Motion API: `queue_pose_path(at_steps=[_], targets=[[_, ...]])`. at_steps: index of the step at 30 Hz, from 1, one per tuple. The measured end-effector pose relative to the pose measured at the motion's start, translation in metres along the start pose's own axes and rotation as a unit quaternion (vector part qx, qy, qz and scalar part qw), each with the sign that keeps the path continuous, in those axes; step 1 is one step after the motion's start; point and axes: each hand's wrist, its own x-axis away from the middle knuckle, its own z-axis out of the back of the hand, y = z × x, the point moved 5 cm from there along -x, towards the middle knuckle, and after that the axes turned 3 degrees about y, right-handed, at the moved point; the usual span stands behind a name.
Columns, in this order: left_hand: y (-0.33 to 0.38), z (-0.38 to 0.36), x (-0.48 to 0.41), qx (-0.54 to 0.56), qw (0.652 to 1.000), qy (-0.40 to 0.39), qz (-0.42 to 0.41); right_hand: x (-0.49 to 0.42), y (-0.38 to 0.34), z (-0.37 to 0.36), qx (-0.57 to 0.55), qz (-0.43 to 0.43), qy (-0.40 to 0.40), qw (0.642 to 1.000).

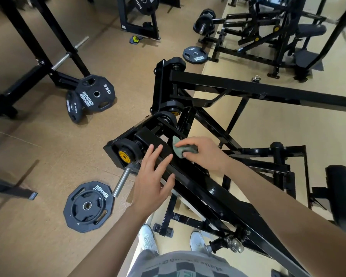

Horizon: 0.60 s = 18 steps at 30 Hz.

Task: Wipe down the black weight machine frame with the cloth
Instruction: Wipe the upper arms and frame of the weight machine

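Cloth [178, 149] pressed on black frame [198, 182] by right hand [205, 152].

Glossy black frame [198, 182]; grey-green cloth [178, 149] on it. Yellow hub [124, 157] at the cloth's 9 o'clock. Black plate [88, 205], white lettering, at 7 o'clock on tan floor [38, 146]. White shoes [147, 238] at 6 o'clock.

A round black weight plate [88, 205] lies flat on the brown floor [38, 152]. Two more plates [95, 93] lean against a black rack [67, 79]. Another plate [195, 54] lies near a far machine [254, 40].
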Motion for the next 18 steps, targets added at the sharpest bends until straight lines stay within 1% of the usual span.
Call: queue_pose_path(at_steps=[2,5,12,15,18], targets=[[-0.003,0.002,0.004,-0.010,1.000,0.014,0.019,-0.011,-0.004,-0.006,-0.003,0.002,-0.016,1.000],[-0.003,-0.001,0.008,-0.001,1.000,0.016,0.026,-0.030,-0.012,-0.012,0.007,0.008,-0.032,0.999],[-0.003,-0.002,0.011,0.008,0.999,0.010,0.032,-0.064,-0.033,-0.019,0.008,0.042,-0.039,0.998],[-0.005,0.001,0.010,0.015,0.999,0.006,0.029,-0.062,-0.031,-0.019,-0.020,0.046,-0.036,0.998],[-0.005,0.002,0.011,0.024,0.999,0.001,0.023,-0.052,-0.019,-0.016,-0.062,0.031,-0.050,0.996]])
